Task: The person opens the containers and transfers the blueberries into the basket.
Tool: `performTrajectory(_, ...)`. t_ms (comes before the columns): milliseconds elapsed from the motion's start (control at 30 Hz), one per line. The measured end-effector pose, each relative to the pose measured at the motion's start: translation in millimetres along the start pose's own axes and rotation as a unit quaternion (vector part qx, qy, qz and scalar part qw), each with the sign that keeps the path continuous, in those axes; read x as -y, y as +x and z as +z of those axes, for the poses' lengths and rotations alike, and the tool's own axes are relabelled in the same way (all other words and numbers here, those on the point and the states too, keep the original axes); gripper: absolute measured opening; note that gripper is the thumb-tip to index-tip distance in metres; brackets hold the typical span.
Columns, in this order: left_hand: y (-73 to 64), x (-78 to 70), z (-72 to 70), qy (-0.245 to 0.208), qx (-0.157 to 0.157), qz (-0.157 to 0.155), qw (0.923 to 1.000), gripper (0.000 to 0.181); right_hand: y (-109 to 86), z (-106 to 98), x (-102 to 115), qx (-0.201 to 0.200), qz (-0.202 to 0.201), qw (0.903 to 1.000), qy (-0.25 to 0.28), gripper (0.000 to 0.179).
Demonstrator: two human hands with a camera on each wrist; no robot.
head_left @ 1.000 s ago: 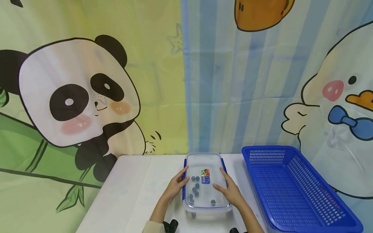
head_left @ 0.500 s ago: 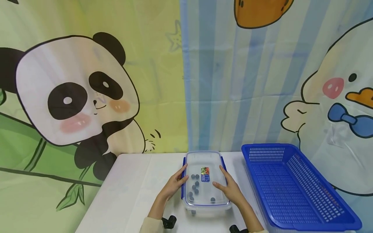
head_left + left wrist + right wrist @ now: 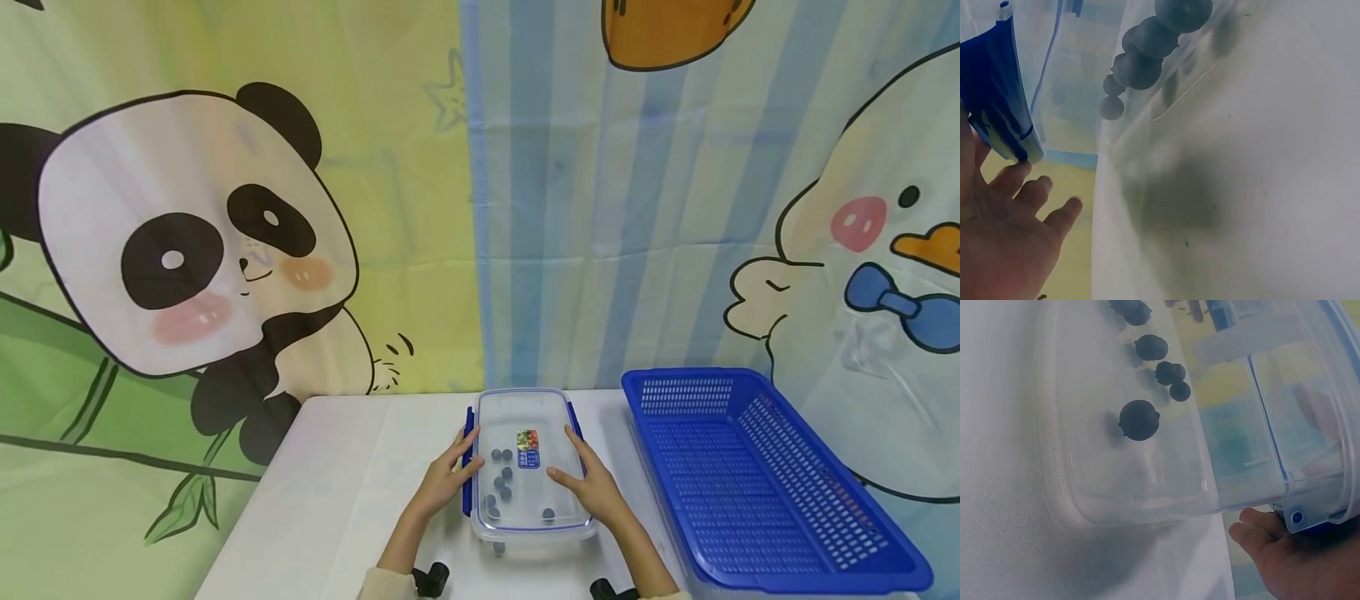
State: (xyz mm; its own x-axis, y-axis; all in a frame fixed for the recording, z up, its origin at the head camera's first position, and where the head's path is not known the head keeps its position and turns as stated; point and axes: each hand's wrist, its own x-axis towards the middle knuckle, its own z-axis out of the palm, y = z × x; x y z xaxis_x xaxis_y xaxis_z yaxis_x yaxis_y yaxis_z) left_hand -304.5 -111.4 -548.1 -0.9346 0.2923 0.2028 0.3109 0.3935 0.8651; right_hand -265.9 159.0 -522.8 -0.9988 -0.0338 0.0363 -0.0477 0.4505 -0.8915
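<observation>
The grip of the left hand (image 3: 441, 483) is fairly wide, thumb near the lid's left edge and fingertips touching the blue flap (image 3: 999, 87) there, which stands out from the side of the box. The grip of the right hand (image 3: 597, 490) is also wide, thumb lying over the lid and fingers spread along the right edge, where a second blue flap (image 3: 574, 417) runs.

Between the two hands, the clear plastic box (image 3: 532, 537) sits upright on the white bench (image 3: 352, 492), its clear lid (image 3: 517, 408) on top. A small label (image 3: 528, 450) is stuck to the lid: a colourful picture at its far end, a blue panel with white writing at its near end, too small to read. Dark round balls (image 3: 1139, 420) lie inside, mostly towards the left.

To the right, well apart from the box, is a blue basket (image 3: 780, 508) with slotted sides. Cream sleeves (image 3: 386, 585) show at the near edge, beside black wrist devices (image 3: 431, 579). At the far side hangs a printed curtain (image 3: 555, 217) with a panda and a white duck in a blue bow tie.
</observation>
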Motion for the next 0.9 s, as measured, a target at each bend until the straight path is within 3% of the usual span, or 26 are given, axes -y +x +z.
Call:
performTrajectory(133, -1.1, -3.7, 4.2, 0.046, -0.032, 0.029, 0.998, 0.057, -0.9, 1, 0, -0.001, 0.0, 1.0, 0.003, 0.081)
performTrajectory(400, -3.0, -9.2, 9.4, 0.078, -0.065, 0.064, 0.9927, 0.056, 0.7, 1, -3, -0.004, -0.001, 1.0, 0.006, 0.086)
performTrajectory(600, -1.9, -14.1, 6.1, 0.122, -0.053, 0.086, 0.9874, 0.059, 0.4, 0, -3, -0.004, 0.006, 0.9999, 0.008, 0.084)
performTrajectory(733, -2.4, -14.6, 7.6, 0.093, -0.051, 0.07, 0.9919, 0.06, -0.2, 0, -3, -0.011, 0.002, 0.9999, 0.005, 0.083)
performTrajectory(900, -4.5, -9.0, 14.0, 0.006, -0.072, 0.048, 0.9962, 0.056, -0.8, 1, -2, -0.01, 0.001, 0.9999, 0.002, 0.084)
